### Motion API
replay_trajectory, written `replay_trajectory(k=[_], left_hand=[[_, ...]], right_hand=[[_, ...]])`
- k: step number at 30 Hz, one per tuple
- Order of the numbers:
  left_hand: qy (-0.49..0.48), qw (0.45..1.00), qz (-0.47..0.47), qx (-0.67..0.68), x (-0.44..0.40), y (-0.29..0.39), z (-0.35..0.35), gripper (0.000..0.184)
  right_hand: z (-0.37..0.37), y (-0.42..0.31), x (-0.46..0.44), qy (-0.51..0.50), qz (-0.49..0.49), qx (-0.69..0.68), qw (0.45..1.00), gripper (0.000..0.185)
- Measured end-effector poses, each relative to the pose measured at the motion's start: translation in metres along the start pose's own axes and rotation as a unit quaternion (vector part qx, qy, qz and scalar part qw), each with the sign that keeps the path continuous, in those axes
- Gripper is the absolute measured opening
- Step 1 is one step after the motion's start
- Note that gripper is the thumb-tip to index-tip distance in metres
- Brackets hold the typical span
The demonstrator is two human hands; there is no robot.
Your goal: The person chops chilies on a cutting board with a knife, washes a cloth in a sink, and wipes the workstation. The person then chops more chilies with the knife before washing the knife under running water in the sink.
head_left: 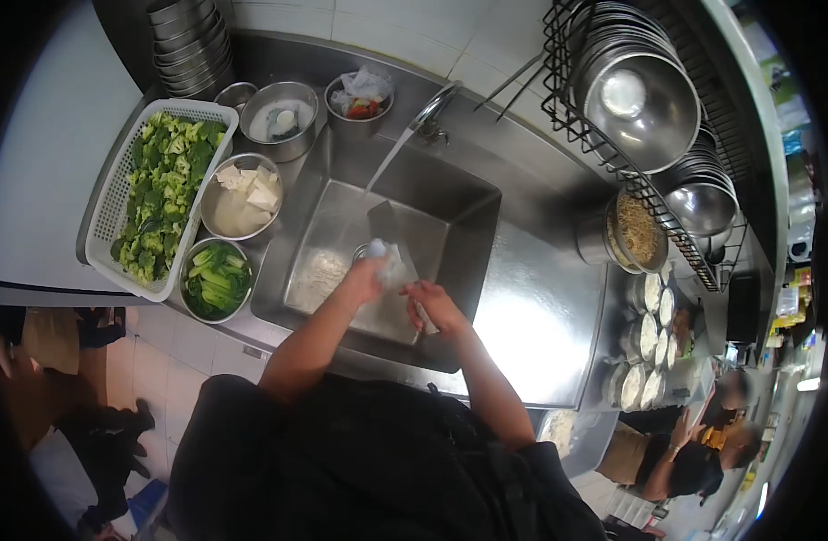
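Over the steel sink point(445, 234), my left hand point(363, 278) is closed on a crumpled whitish cloth or pad point(393, 269), its exact kind unclear. My right hand point(434, 307) is wrapped round the lower end of a flat, pale tool, perhaps a spatula point(382, 221), whose dark blade points up toward the tap. The cloth touches the middle of this tool. Water runs from the tap point(434, 108) into the basin, just beyond the blade. Pale residue point(319, 275) lies on the sink floor, left of my left hand.
Left of the sink stand a basket of broccoli point(96, 212), a bowl of white chunks point(250, 194) and a bowl of greens point(217, 281). A wire rack point(612, 149) with metal bowls hangs at upper right. Other people are at lower right and lower left.
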State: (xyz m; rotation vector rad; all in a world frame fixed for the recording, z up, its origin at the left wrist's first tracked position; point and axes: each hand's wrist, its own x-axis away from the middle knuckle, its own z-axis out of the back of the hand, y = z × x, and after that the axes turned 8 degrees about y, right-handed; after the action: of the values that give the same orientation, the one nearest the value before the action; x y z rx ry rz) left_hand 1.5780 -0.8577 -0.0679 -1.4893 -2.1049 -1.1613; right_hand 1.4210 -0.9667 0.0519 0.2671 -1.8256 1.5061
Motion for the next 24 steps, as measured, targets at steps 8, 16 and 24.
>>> replay_trajectory(k=[8,16,24], left_hand=[[0.053,0.987,-0.095,0.121,-0.144,0.081,0.069,0.027],[-0.080,0.988,0.089,0.096,-0.044,-0.016,0.013,0.019],[0.301,0.946,0.083,0.091,-0.083,0.009,0.022,0.038]], right_hand=[[0.023,-0.017,0.031,0.014,-0.054,0.113,0.992,0.027],[-0.022,0.011,-0.077,0.229,0.104,0.602,0.758,0.031],[-0.044,0.020,-0.046,0.151,0.091,0.685,0.707,0.036]])
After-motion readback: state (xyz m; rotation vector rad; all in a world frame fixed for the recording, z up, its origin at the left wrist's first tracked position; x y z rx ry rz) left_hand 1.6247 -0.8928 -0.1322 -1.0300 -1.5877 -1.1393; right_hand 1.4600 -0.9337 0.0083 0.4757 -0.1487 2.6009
